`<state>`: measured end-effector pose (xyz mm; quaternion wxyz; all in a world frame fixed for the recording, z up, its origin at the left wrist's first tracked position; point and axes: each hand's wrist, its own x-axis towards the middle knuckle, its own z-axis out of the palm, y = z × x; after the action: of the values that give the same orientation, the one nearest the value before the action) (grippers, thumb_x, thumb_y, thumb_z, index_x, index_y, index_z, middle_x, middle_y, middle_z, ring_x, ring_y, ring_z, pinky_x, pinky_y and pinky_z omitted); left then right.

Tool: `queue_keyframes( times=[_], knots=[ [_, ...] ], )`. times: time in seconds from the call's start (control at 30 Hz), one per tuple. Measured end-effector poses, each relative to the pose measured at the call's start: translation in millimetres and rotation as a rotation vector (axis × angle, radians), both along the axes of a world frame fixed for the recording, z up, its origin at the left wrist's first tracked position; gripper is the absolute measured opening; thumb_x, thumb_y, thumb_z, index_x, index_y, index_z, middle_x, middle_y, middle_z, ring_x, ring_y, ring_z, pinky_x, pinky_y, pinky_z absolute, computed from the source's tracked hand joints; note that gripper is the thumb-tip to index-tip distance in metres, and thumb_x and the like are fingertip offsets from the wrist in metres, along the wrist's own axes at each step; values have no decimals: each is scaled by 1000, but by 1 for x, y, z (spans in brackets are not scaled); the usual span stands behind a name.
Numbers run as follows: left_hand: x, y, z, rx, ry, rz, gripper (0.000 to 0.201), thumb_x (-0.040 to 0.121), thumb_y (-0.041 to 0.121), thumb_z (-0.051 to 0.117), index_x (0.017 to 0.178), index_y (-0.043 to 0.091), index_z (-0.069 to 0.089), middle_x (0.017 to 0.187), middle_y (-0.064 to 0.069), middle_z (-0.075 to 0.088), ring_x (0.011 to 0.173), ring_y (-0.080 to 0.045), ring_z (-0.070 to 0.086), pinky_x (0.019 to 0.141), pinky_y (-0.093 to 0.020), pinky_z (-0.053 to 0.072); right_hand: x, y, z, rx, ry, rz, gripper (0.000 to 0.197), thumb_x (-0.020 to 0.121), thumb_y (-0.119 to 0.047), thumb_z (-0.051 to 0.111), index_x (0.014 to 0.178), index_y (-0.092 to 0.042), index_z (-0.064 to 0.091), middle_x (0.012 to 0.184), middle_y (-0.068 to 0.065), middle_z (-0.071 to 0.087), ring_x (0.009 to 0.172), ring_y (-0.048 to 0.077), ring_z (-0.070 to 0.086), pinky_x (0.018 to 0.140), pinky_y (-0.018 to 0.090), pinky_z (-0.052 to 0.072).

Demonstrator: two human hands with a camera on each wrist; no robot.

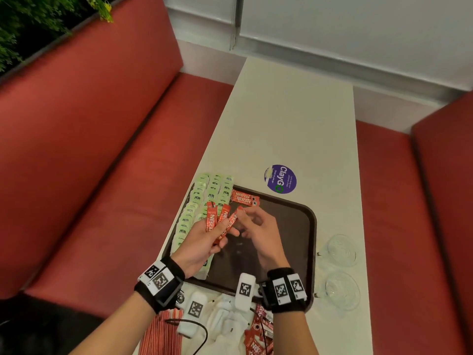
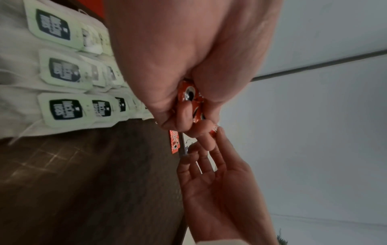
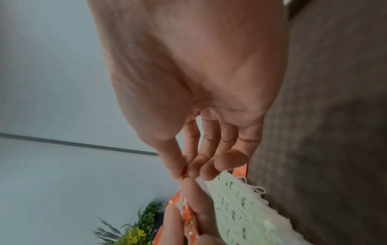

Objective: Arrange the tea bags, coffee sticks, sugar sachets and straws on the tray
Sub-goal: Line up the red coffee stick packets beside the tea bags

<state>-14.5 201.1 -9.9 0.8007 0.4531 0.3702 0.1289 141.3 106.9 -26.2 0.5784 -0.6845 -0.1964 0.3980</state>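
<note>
Nearest the viewer, short of the tray [image 1: 311, 252]: striped straws [image 1: 160, 334], white sugar sachets [image 1: 222, 321] and loose red coffee sticks [image 1: 256, 344] heaped on the table [image 1: 294, 124], partly hidden by the wrists.

Over the tray's near half, both hands raised above the dark surface. Left hand [image 1: 202, 242] curled round a fan of coffee sticks [image 1: 215, 224], thumb pressed across them, the sticks spreading upward past the fingertips. Right hand [image 1: 258, 231] meeting that fan, thumb and forefinger pinching the tip of one stick [image 1: 234, 221]; the other fingers loosely bent and slightly spread, touching nothing. Confirmed in the right wrist view: thumb and forefinger closed on a red edge [image 3: 184, 172], remaining fingers [image 3: 228, 159] relaxed.

Along the tray's left side, three rows of pale green tea bags [image 1: 204, 201] overlapping like tiles, running from the near edge to the far corner and spilling slightly over the rim. At the tray's far left corner, two coffee sticks [image 1: 244, 197] laid flat side by side, just beside the tea bags.

Right of the tray, two clear glass cups [image 1: 341, 272] on the table. Beyond the tray's far edge, a round purple sticker [image 1: 280, 179]. Either side of the table, red benches [image 1: 102, 149].
</note>
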Motion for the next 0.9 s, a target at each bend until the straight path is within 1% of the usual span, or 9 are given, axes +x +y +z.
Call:
queue_keyframes(
  times=[0.1,0.2,0.33,0.4,0.5,0.6,0.7,0.8,0.9],
  knots=[
    [-1,-6,5,98,-29,-47,33,109,34,59,133,14,68,111,-27,75,60,-12,47,50,-18,36,-3,-3,-1,49,84,-49,21,102,-27,76,110,-8,78,102,21,79,88,26,72,88,50,59],
    [-5,-9,9,204,-12,-106,34,110,39,55,137,21,64,105,-21,77,57,-12,45,53,-21,36,-9,-5,6,65,78,-67,18,104,-26,74,111,-9,79,103,17,80,90,28,72,93,57,60],
    [-17,-9,6,224,106,-101,35,109,48,51,128,23,66,91,-3,77,56,-9,39,54,-25,30,-4,-10,26,159,122,-89,17,105,-22,74,114,-9,78,107,20,78,92,31,72,89,53,61],
    [-23,-6,4,167,149,-21,31,107,50,55,122,26,67,73,13,60,59,-8,36,59,-26,31,0,-13,40,130,66,-33,16,101,-19,79,114,-12,76,102,16,78,88,29,73,82,48,62],
    [-23,-2,8,119,71,-9,31,105,48,61,118,21,70,70,9,36,61,-9,27,59,-28,23,-1,-15,55,67,-87,164,31,92,-19,87,116,-13,68,93,10,79,80,24,75,75,38,60],
    [-18,0,15,99,10,-25,30,106,41,63,116,15,73,70,6,35,59,-9,27,56,-27,21,-5,-17,57,64,-127,223,40,87,-18,92,108,-6,60,91,14,78,81,32,76,76,37,62],
    [-15,2,21,58,-45,-22,21,104,37,66,101,17,71,70,4,35,58,-10,27,56,-27,21,-6,-21,56,107,-83,184,41,87,-14,91,102,0,56,92,20,78,78,28,73,75,35,61],
    [-10,-1,26,151,2,-36,20,104,31,68,90,17,68,63,9,42,54,-7,34,54,-22,30,-6,-24,51,96,-110,204,39,86,-22,92,98,-6,59,92,16,80,86,40,77,83,49,64],
    [-3,-1,22,273,89,49,17,102,27,73,92,14,76,58,11,47,53,-9,35,55,-27,31,-9,-25,44,53,-133,171,37,86,-29,93,102,-16,62,95,10,80,91,36,79,87,52,66]
  ],
)
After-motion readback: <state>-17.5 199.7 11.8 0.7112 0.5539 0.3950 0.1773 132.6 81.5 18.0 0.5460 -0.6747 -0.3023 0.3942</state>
